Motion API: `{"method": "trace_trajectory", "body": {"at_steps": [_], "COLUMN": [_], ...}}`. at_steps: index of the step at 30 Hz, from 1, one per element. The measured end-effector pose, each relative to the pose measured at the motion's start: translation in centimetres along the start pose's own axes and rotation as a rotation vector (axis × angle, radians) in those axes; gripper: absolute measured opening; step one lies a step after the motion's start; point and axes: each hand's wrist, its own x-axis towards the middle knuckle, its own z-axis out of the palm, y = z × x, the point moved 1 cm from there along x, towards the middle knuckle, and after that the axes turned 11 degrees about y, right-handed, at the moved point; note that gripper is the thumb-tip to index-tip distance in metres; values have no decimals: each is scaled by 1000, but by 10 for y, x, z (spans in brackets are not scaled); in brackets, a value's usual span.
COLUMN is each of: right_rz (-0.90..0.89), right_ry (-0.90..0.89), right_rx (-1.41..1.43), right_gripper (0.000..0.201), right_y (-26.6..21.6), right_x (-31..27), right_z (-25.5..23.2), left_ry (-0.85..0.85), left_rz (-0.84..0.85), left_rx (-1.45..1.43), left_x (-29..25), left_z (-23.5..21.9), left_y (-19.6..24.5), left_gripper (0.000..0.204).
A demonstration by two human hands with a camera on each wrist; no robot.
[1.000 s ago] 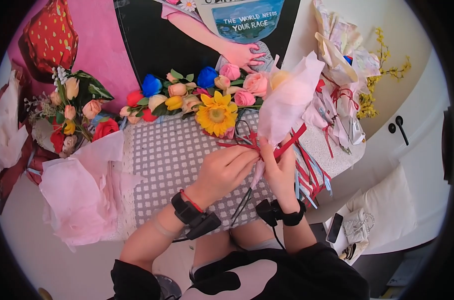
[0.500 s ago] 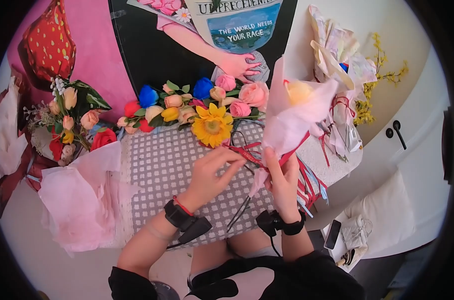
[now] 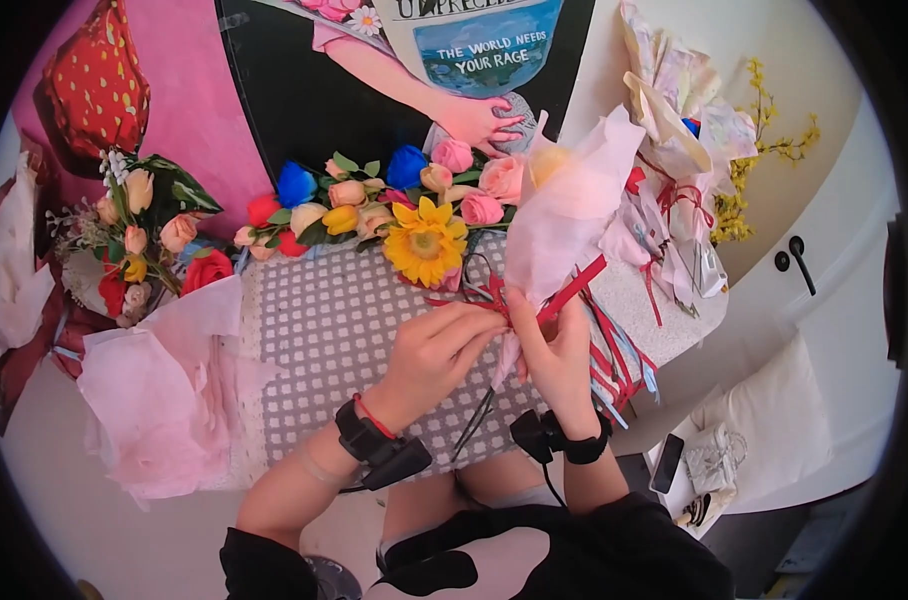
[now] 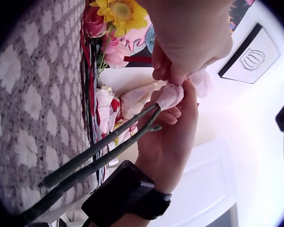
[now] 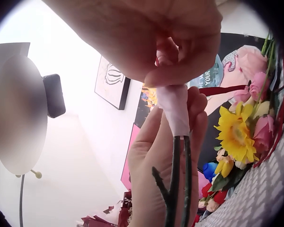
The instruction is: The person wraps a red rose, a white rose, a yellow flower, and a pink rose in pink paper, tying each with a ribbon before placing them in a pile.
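Observation:
A small bouquet (image 3: 572, 222) wrapped in pale pink paper leans up and to the right, a pale yellow bloom (image 3: 552, 165) showing at its top. My right hand (image 3: 559, 355) grips its gathered neck, thumb along the front. At that neck, my left hand (image 3: 436, 355) pinches a red ribbon (image 3: 486, 297), whose other end (image 3: 577, 287) sticks out to the right beyond my right thumb. Below the hands, the paper narrows to a pink tip (image 5: 175, 111), and two dark green stems (image 4: 114, 147) come out of it. The fingertips partly hide the ribbon at the neck.
A sunflower (image 3: 424, 243), roses and other flowers lie along the back of the checked cloth (image 3: 324, 370). Cut ribbons (image 3: 619, 350) hang at the right, near wrapped bouquets (image 3: 689, 190). Pink paper sheets (image 3: 159, 390) and another bunch of flowers (image 3: 139, 235) are at the left.
Half a second ago my left hand was drawn back from the neck with the ribbon; now it is back against it. The bouquet has swung slightly left, still in my right hand.

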Motion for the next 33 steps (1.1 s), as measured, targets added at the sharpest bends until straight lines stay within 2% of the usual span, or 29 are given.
{"method": "trace_trajectory", "body": {"at_steps": [4, 6, 10, 12, 13, 15, 16, 18, 22, 24, 25, 27, 28, 30, 31, 33], "right_rz": [-72, -124, -215, -7, -4, 126, 127, 140, 131, 160, 158, 214, 212, 257, 257, 231], "right_ry": [-15, -12, 5, -12, -11, -24, -23, -13, 16, -7, -7, -37, -38, -18, -19, -21], "right_rx": [-33, -141, -128, 87, 86, 194, 196, 238, 259, 237, 237, 286, 285, 268, 267, 241], "right_gripper": [29, 28, 27, 26, 26, 27, 27, 27, 19, 17, 17, 17, 17, 17, 17, 17], "right_y": [4, 3, 8, 1, 2, 6, 6, 6, 7, 12, 14, 17, 18, 21, 22, 23], "right_x": [1, 1, 0, -1, -1, -1, -1, -2, -5, -3, -2, 1, 3, 5, 5, 5], "right_z": [1, 0, 2, 4, 3, 1, 1, 1, 1, -2, -3, -3, -3, -3, -3, -3], "left_ry": [20, 29, 6, 25, 23, 17, 14, 19, -24, -82, -82, -66, -65, -142, -141, -132], "left_rz": [61, 127, 68, -38, -40, -227, -227, -404, -497, -703, -700, -922, -920, -722, -722, -481], "left_rx": [65, 109, 128, 14, 13, -87, -86, -229, -304, -452, -453, -729, -731, -527, -528, -353], "left_x": [3, 4, 5, 6, 5, 4, 4, 3, -2, -5, -5, -8, -9, -9, -8, -7], "left_z": [-1, -1, -2, -2, -1, 0, 0, 2, 5, 6, 7, 11, 11, 8, 7, 6], "left_y": [1, 1, 4, 1, 2, 1, 1, -2, -11, -15, -16, -18, -17, -15, -15, -14], "left_gripper": [15, 14, 14, 12, 12, 11, 11, 9, 8, 8, 8, 10, 10, 12, 12, 12]}}
